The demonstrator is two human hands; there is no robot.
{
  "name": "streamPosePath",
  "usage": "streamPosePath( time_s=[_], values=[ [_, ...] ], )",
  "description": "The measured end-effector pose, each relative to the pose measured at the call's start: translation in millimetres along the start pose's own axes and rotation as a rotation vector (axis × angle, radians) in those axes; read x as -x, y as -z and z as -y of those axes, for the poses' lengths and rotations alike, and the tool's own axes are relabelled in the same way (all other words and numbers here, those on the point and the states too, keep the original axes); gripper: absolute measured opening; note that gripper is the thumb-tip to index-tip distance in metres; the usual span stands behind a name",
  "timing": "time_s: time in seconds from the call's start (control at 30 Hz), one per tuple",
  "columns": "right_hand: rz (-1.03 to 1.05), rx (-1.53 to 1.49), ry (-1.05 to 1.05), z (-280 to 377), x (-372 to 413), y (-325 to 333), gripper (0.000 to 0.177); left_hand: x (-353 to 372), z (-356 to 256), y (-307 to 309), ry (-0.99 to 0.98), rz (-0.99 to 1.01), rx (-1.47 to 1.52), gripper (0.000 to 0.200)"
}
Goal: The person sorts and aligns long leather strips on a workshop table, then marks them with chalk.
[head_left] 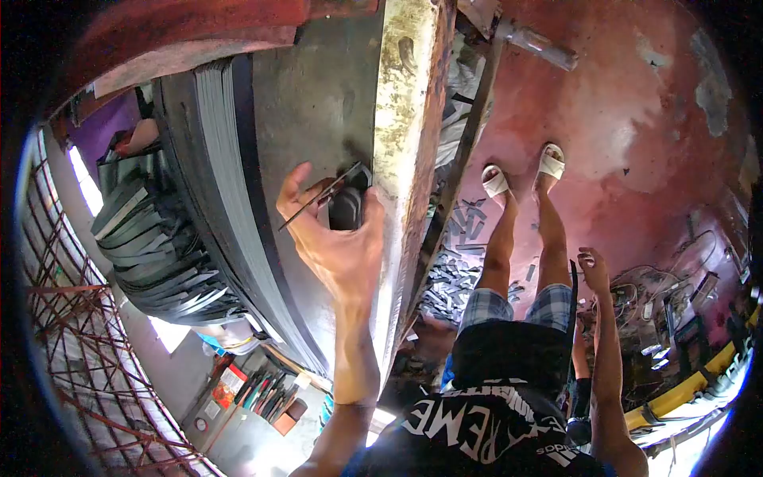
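Note:
My left hand (338, 234) is over the grey bench top, fingers and thumb curled around a small bundle of dark curved strips (346, 208). A thin dark strip (306, 208) crosses over its fingers, slanting up to the right. Close to the right of this hand runs the worn pale wooden edge (397, 127) of the bench. My right hand (594, 272) hangs low beside my leg, its fingers loosely bent and apart. A long narrow black strip (573, 310) stands close to its fingertips, overlapping my shorts in this view.
Long stacked grey and black sheets (218, 143) lie along the bench. Behind them is a heap of dark strips (159, 238). Cut scraps (453, 286) litter the red floor (612, 175) near my feet. Tangled wires (644, 298) lie at the right, and a clear bottle (540, 46) lies ahead.

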State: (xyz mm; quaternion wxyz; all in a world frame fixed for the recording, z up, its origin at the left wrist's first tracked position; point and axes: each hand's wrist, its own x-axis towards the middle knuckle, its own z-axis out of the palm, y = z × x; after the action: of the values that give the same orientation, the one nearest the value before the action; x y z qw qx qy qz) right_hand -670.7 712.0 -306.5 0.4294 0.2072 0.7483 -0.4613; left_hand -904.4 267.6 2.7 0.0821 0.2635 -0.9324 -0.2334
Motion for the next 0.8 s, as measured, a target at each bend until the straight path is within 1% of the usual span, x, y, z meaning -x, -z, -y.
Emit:
streamPosePath(
  time_s=[0.13,0.2,0.23,0.3,0.33,0.37,0.43,0.47,0.57,0.67,0.77,0.8],
  values=[
    [0.032,0.063,0.006,13.5,-0.3,-2.4,0.029,2.7,1.8,2.5,-0.027,-0.008,-0.021,0.078],
    [0.03,0.075,-0.012,19.2,1.1,-3.2,0.029,6.3,3.6,7.8,-0.108,0.045,0.002,0.081],
    [0.023,0.076,-0.02,18.9,1.3,-3.3,0.029,8.7,5.5,11.7,-0.109,0.053,0.009,0.081],
    [-0.035,0.055,0.08,11.8,-0.2,-4.4,0.028,15.1,12.0,22.5,-0.201,0.079,-0.14,0.083],
    [-0.03,0.032,0.03,15.3,-0.2,-2.4,0.027,18.8,15.4,26.4,-0.099,0.109,-0.092,0.083],
    [-0.032,0.031,0.024,18.9,-0.4,-1.2,0.027,22.1,14.2,28.0,-0.099,0.116,-0.091,0.083],
    [-0.019,-0.001,0.081,12.2,-2.4,-1.8,0.026,24.6,11.4,29.5,-0.095,0.092,-0.215,0.079],
    [-0.02,-0.007,0.079,9.2,-2.0,-2.2,0.026,24.2,10.8,29.1,-0.1,0.095,-0.217,0.079],
    [-0.024,-0.021,0.037,2.2,-2.3,-3.9,0.026,23.4,12.8,27.7,-0.092,0.069,-0.182,0.078],
    [-0.005,-0.035,0.066,1.2,-1.2,-4.2,0.026,23.1,13.4,26.2,-0.1,0.061,-0.149,0.079],
    [0.011,-0.025,0.044,5.1,-1.0,-3.3,0.025,19.0,6.3,18.6,-0.073,0.018,-0.106,0.076],
    [0.007,-0.025,0.027,6.1,-0.8,-3.2,0.025,15.6,1.4,15.9,-0.027,0.012,-0.095,0.075]
  ],
)
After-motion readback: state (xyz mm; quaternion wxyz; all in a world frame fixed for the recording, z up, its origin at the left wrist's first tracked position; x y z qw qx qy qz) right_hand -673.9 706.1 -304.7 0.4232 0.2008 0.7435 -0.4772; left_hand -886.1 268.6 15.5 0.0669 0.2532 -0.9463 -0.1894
